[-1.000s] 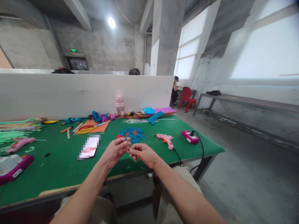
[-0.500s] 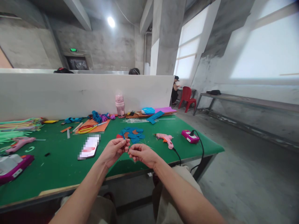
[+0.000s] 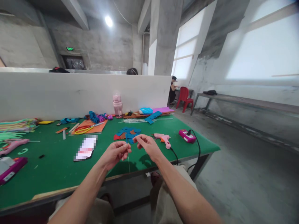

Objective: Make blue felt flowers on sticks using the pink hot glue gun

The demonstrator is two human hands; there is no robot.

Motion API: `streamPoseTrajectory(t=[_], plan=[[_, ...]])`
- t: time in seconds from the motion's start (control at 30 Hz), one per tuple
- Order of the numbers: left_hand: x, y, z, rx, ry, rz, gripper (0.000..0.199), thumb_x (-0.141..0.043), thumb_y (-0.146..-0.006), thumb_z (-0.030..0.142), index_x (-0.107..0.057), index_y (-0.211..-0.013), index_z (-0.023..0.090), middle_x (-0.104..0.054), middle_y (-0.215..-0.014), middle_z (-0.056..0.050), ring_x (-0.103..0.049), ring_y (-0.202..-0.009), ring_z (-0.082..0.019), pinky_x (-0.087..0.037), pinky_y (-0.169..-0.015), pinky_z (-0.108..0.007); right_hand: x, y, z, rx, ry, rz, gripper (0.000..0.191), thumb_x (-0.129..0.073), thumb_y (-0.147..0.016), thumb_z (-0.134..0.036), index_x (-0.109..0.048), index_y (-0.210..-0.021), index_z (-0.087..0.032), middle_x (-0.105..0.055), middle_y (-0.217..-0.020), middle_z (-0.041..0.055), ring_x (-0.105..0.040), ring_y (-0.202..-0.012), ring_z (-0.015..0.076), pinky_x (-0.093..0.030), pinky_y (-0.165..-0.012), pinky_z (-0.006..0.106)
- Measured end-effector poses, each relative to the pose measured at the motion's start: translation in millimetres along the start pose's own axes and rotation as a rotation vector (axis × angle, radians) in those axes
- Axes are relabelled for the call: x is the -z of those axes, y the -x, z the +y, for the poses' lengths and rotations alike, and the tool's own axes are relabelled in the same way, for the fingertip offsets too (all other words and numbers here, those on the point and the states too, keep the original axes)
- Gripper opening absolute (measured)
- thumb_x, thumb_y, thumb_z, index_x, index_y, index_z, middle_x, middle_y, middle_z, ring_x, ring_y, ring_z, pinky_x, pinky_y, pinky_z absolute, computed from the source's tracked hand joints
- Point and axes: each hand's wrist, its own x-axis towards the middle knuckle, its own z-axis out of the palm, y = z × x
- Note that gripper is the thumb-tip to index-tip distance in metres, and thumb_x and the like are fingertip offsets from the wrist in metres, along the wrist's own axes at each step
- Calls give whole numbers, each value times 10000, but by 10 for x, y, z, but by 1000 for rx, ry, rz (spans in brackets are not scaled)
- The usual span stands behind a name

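Observation:
My left hand [image 3: 118, 153] pinches a thin wire [image 3: 129, 163] with a small blue felt piece [image 3: 126, 138] at its top. The wire hangs down below the fingers, nearly upright. Just right of it and slightly higher, my right hand [image 3: 148, 147] has thumb and forefinger drawn together; whether anything is between them is too small to tell. Behind both hands lies a pile of blue felt pieces [image 3: 134, 131] with some brown and red ones. A pink glue gun [image 3: 162, 138] rests on the table to the right of my right hand.
On the green table [image 3: 58, 177] lie a phone [image 3: 86, 148], yellow-handled scissors [image 3: 85, 130] and a purple power strip [image 3: 187, 136]. A pink bottle [image 3: 117, 105] stands by the white partition [image 3: 93, 90]. Pipe cleaners [image 3: 17, 127] and another pink glue gun [image 3: 15, 146] are at left.
My hands were close together at the fingertips. My right hand has moved up and away from the left, and the wire now shows below my left hand. The view has shifted slightly.

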Motion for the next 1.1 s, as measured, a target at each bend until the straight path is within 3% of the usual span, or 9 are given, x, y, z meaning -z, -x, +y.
streamPoseTrajectory(t=[0.1, 0.23, 0.47, 0.63, 0.73, 0.8, 0.87, 0.97, 1.1], plan=[[-49, -15, -63, 28, 12, -52, 184, -609, -730, 297, -614, -738, 113, -618, -629, -23, -496, -414, -49, -352, -388, -157, -1, 24, -12, -20, -44, -107, 316, -523, -758, -440, -654, -857, -169, -603, -753, 14, -506, -637, 93, -409, -639, 233], [-122, -45, -143, 41, 54, -52, 201, -607, -731, 301, -620, -706, 102, -622, -636, -32, -516, -437, -57, -385, -417, -164, -60, 59, 40, -87, -117, -233, 333, -574, -725, -429, -657, -891, -153, -532, -564, -34, -489, -574, 84, -408, -670, 250], [-174, -73, -182, 15, 67, -9, 207, -619, -722, 294, -644, -758, 91, -631, -720, -55, -550, -539, -74, -454, -529, -196, -48, 54, 68, -118, -162, -152, 255, -628, -678, -354, -632, -799, -130, -531, -561, -34, -483, -547, 81, -401, -602, 236], [-103, -53, -100, 25, -130, 34, 213, -649, -677, 322, -632, -747, 122, -630, -687, -36, -566, -546, -104, -445, -519, -225, -78, 39, 100, -29, 4, -61, 181, -577, -715, -324, -594, -771, -153, -593, -698, -5, -522, -625, 96, -422, -639, 238], [-11, -48, -14, -146, -354, 233, 212, -660, -651, 331, -625, -694, 126, -596, -563, -2, -527, -487, -95, -413, -487, -215, -99, 35, 116, -1, 63, -19, 157, -540, -741, -316, -543, -778, -163, -607, -718, 7, -555, -646, 105, -442, -660, 245], [42, -36, 47, -278, -480, 392, 221, -639, -666, 342, -637, -752, 138, -601, -558, 3, -535, -509, -106, -427, -516, -225, -106, 39, 121, -33, 67, -56, 159, -514, -757, -324, -511, -784, -167, -581, -653, -8, -545, -557, 94, -449, -587, 234], [74, -11, 103, -378, -619, 478, 231, -606, -694, 347, -647, -808, 151, -633, -620, -13, -561, -567, -125, -442, -551, -237, -110, 48, 123, -62, 73, -94, 165, -495, -767, -336, -497, -787, -172, -536, -602, -33, -492, -458, 72, -424, -490, 209], [80, 38, 162, -524, -864, 459, 198, -563, -735, 324, -659, -820, 173, -665, -766, -41, -586, -685, -146, -454, -629, -250, -112, 62, 124, -79, 99, -113, 176, -481, -774, -353, -495, -769, -178, -490, -589, -50, -393, -387, 45, -341, -388, 175], [63, 77, 190, -673, -1068, 377, 174, -526, -772, 281, -656, -845, 191, -661, -833, -45, -586, -777, -152, -447, -703, -252, -97, 69, 122, -110, 147, -117, 192, -471, -780, -357, -515, -745, -173, -485, -589, -47, -353, -388, 37, -293, -370, 164]])
